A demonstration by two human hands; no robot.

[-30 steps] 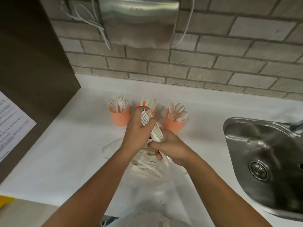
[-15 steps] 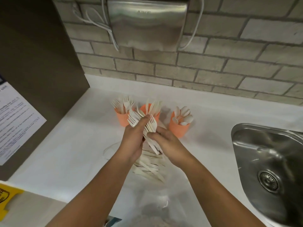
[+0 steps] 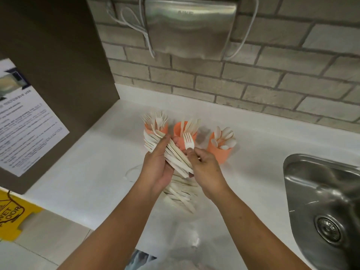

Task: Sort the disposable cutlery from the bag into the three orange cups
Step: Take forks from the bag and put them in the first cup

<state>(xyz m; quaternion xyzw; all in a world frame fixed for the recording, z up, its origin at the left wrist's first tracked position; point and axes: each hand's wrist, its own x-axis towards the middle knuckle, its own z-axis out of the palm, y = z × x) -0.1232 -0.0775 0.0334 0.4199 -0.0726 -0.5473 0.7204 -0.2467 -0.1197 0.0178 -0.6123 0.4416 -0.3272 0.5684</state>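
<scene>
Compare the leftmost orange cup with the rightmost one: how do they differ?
The leftmost cup holds forks, tines up; the rightmost cup holds spoons, bowls up. The leftmost cup is partly hidden behind the cutlery bundle the left hand grips; the rightmost cup is in plain view past the right hand, which pinches one fork. Both are orange and stand upright on the white counter.

I'm in a shared break-room kitchenette: a steel sink [image 3: 321, 191] set in a white counter [image 3: 78, 172], a steel wall dryer [image 3: 189, 26] on brick tiles [image 3: 272, 84] left of the sink, and farther left a microwave-use notice [image 3: 25, 117] and a yellow wet-floor sign [image 3: 13, 213].
</scene>
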